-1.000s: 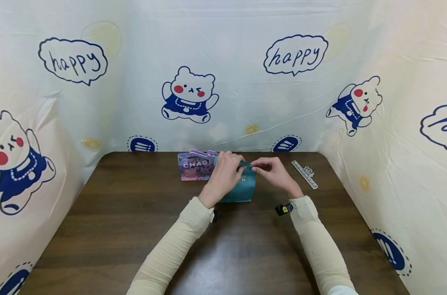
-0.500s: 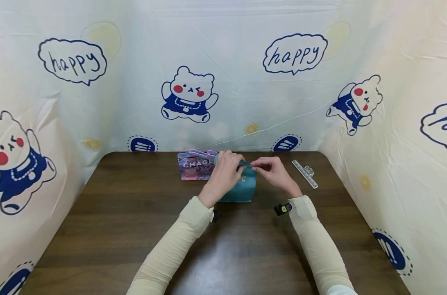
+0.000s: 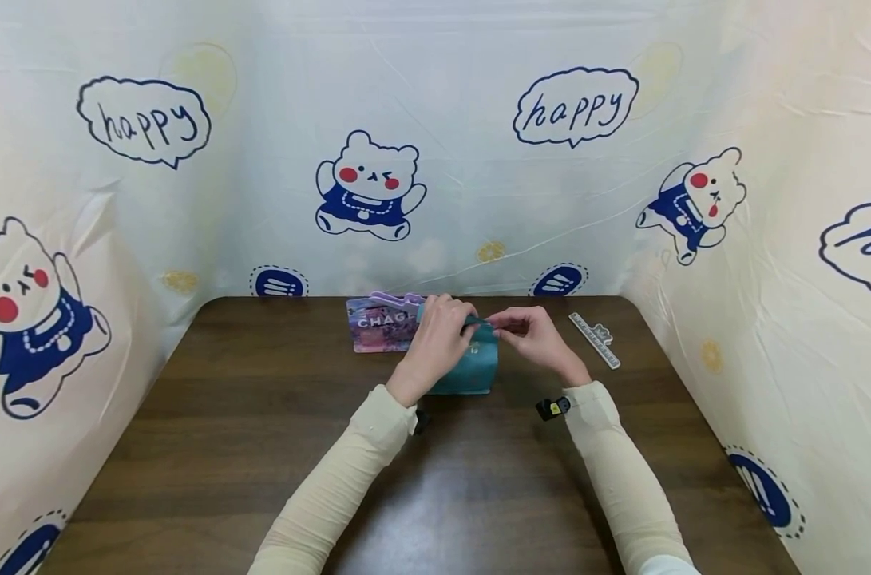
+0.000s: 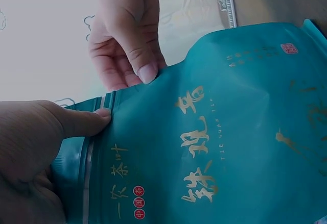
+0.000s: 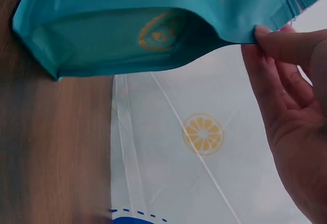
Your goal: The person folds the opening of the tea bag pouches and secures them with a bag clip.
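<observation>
A teal tea pouch (image 3: 467, 371) with gold lettering stands on the table in the head view. My left hand (image 3: 435, 339) grips its top; in the left wrist view the thumb presses on the front by the pale strip near the top edge. Just below that strip, my right hand (image 4: 127, 35) pinches the pouch's side edge between thumb and fingers. The right wrist view shows the pouch's side gusset (image 5: 112, 40) folded inward, with the right hand (image 5: 294, 81) at its upper end. The left palm hides part of the pouch top.
Behind the left hand, a purple-pink pouch (image 3: 379, 327) marked "CHAG" carries a lilac clip (image 3: 397, 299). A white ruler-like clip (image 3: 595, 340) lies on the brown table (image 3: 227, 447) to the right. Printed cloth (image 3: 471, 192) walls in the back and sides.
</observation>
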The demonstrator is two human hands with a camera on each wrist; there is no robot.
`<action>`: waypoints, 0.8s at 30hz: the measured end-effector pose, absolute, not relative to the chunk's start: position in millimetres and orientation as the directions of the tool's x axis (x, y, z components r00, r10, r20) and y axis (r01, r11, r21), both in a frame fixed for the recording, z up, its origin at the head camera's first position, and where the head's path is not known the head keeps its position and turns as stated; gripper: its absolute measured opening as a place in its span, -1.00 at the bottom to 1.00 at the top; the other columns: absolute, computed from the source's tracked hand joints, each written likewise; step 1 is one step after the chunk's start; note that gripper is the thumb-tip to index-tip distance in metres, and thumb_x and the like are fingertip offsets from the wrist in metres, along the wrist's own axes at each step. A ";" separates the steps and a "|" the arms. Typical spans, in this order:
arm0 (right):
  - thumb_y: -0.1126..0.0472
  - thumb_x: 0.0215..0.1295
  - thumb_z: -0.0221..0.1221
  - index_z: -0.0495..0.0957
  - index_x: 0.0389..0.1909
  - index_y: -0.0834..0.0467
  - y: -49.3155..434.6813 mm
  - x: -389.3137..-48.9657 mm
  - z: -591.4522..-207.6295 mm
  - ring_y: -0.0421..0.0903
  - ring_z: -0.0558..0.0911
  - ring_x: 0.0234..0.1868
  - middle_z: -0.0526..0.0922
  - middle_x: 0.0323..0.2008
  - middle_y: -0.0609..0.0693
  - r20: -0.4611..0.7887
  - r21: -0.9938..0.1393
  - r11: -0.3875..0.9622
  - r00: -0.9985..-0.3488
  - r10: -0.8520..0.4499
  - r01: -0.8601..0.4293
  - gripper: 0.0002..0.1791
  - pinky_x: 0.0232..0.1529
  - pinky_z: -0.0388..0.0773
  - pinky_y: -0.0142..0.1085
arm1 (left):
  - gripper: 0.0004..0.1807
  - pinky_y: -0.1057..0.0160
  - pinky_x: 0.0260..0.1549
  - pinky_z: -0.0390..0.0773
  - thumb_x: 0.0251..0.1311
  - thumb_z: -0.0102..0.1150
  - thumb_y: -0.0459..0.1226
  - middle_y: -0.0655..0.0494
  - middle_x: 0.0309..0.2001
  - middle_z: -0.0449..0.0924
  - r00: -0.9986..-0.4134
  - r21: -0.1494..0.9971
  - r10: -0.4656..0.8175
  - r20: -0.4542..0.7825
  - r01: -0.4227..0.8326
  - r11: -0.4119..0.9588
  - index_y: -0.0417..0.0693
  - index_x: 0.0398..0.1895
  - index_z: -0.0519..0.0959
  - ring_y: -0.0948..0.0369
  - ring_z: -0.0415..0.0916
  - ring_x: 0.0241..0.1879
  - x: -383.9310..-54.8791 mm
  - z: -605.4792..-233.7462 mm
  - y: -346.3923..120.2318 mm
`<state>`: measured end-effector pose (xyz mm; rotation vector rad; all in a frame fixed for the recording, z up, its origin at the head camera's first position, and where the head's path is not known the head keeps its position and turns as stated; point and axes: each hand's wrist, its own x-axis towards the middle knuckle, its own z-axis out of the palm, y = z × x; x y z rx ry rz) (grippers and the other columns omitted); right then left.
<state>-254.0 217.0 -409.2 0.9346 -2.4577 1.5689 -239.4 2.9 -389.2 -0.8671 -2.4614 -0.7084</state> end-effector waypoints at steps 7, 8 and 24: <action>0.55 0.23 0.30 0.70 -0.12 0.41 207.2 -244.9 -403.7 0.04 0.76 -0.19 0.74 -0.19 0.27 0.504 -0.719 0.268 -0.746 -0.435 -0.642 -0.80 -0.10 0.70 -0.24 | -0.91 0.08 -0.09 0.37 0.23 0.41 -0.32 0.04 -0.26 0.76 -0.702 0.303 0.448 0.553 0.671 0.677 -0.13 -0.24 0.72 0.07 0.53 -0.20 -239.7 -390.0 4.5; 0.56 0.22 0.30 0.71 -0.14 0.41 205.4 -244.5 -403.3 0.03 0.76 -0.21 0.74 -0.20 0.27 0.526 -0.703 0.268 -0.735 -0.429 -0.659 -0.81 -0.12 0.70 -0.25 | -0.91 0.08 -0.08 0.38 0.23 0.41 -0.32 0.04 -0.25 0.76 -0.700 0.295 0.448 0.556 0.670 0.681 -0.13 -0.23 0.72 0.07 0.54 -0.19 -239.9 -390.1 4.8; 0.66 0.07 0.33 0.71 -0.33 0.45 192.5 -241.4 -407.3 0.12 0.72 -0.40 0.73 -0.39 0.29 0.691 -0.579 0.278 -0.642 -0.332 -0.767 -0.85 -0.30 0.72 -0.11 | -0.89 0.13 -0.17 0.44 0.28 0.38 -0.24 0.04 -0.24 0.73 -0.672 0.196 0.434 0.599 0.650 0.735 -0.09 -0.23 0.70 0.08 0.55 -0.22 -239.7 -390.0 -8.1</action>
